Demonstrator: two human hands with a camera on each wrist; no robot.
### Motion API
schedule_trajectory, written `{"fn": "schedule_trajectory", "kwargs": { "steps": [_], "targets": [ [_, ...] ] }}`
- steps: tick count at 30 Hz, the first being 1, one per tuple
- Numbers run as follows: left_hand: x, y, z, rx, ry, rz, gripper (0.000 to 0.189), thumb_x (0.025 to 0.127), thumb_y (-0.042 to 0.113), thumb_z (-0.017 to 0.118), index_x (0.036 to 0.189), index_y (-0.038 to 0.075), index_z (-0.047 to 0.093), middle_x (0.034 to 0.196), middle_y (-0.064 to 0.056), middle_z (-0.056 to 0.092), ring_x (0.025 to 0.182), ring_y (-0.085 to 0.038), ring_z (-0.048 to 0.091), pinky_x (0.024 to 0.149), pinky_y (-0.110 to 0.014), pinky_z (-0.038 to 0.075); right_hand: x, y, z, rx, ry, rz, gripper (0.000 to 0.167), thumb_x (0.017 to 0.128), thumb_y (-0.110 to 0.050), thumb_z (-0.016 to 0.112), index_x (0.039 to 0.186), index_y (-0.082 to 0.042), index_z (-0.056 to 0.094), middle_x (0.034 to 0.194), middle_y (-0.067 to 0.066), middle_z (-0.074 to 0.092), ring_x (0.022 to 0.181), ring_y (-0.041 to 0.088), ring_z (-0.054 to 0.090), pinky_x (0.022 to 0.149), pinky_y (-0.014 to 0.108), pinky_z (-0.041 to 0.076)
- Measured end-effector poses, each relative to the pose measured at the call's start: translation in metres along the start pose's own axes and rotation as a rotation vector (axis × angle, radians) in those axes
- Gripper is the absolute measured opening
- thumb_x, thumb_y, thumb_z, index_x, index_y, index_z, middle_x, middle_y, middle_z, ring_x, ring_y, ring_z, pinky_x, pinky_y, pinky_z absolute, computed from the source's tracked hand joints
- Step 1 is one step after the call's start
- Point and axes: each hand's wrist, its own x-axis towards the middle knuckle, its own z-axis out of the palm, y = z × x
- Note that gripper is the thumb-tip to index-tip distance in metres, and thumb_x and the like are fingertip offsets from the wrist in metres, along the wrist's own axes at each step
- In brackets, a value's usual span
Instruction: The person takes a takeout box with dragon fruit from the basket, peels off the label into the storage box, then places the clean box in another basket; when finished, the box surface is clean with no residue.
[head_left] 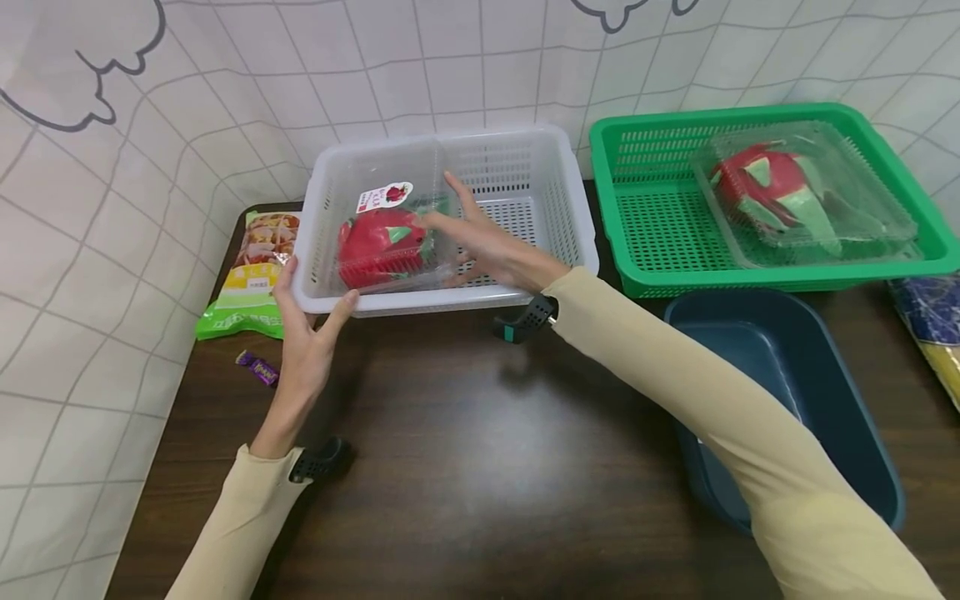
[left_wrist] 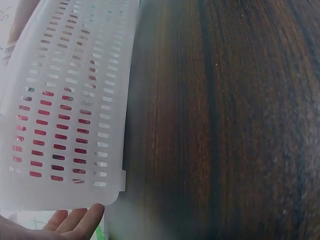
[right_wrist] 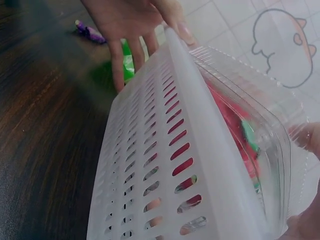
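At the near-left corner of the white basket (head_left: 558, 200) | your left hand (head_left: 306, 337) gripped its rim, apparently for steadiness | your right hand (head_left: 498, 250) held the clear box (head_left: 405, 171)

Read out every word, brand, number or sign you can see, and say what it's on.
Nothing is clear enough to quote.
Label on the clear box in the white basket: print too small.
Green bag: print too small.
Purple sweet: lettering too blurred.
Blue-and-yellow packet at the right edge: nothing readable.
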Motion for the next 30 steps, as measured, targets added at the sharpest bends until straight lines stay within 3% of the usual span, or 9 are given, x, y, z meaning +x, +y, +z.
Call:
{"fn": "schedule_trajectory", "kwargs": {
  "steps": [9, 15, 21, 25, 30],
  "targets": [
    [-0.003, 0.000, -0.004, -0.014, 0.017, -0.001, 0.083, 0.100, 0.016, 0.067, 0.163, 0.017, 0.013, 0.163, -0.006, 0.025, 0.150, -0.025, 0.027, 0.128, -0.048, 0.019, 0.003, -0.002, 0.007, 0.024, -0.009, 0.028, 0.098, 0.097, -0.028, 0.066, 0.165, -0.047, -0.003, 0.174, 0.011, -0.004, 0.141, 0.069, 0.028, 0.079, 0.061, 0.061],
    [0.000, 0.003, -0.005, 0.007, -0.013, -0.016, 0.084, 0.100, 0.018, 0.066, 0.163, 0.017, 0.011, 0.162, -0.006, 0.024, 0.149, -0.025, 0.025, 0.127, -0.051, 0.020, 0.001, -0.004, 0.003, 0.054, 0.016, 0.005, 0.101, 0.092, -0.022, 0.064, 0.166, -0.045, -0.001, 0.174, 0.011, -0.005, 0.144, 0.067, 0.022, 0.077, 0.062, 0.061],
    [-0.002, 0.013, -0.007, -0.009, -0.009, -0.109, 0.085, 0.101, 0.019, 0.067, 0.164, 0.020, 0.010, 0.162, -0.007, 0.028, 0.146, -0.027, 0.034, 0.121, -0.048, 0.031, -0.011, -0.015, -0.010, 0.063, 0.041, -0.078, 0.098, 0.090, -0.018, 0.061, 0.166, -0.045, 0.005, 0.174, 0.008, -0.007, 0.136, 0.060, 0.044, 0.080, 0.064, 0.060],
    [-0.011, 0.021, -0.009, 0.071, 0.050, -0.133, 0.087, 0.100, 0.023, 0.071, 0.165, 0.019, 0.013, 0.154, -0.011, 0.033, 0.139, -0.029, 0.045, 0.114, -0.041, 0.043, -0.029, -0.025, -0.021, 0.071, 0.041, -0.139, 0.092, 0.093, -0.018, 0.056, 0.166, -0.045, 0.006, 0.173, 0.007, -0.003, 0.134, 0.055, 0.048, 0.089, 0.067, 0.056],
    [-0.028, 0.046, -0.010, 0.203, 0.181, -0.045, 0.078, 0.100, 0.028, 0.071, 0.160, 0.013, 0.025, 0.153, -0.012, 0.038, 0.140, -0.026, 0.045, 0.116, -0.047, 0.043, -0.059, -0.034, -0.037, 0.007, 0.018, -0.221, 0.085, 0.097, -0.021, 0.050, 0.166, -0.042, 0.006, 0.172, 0.000, 0.002, 0.150, 0.036, 0.026, 0.113, 0.073, 0.032]
  ]
}}
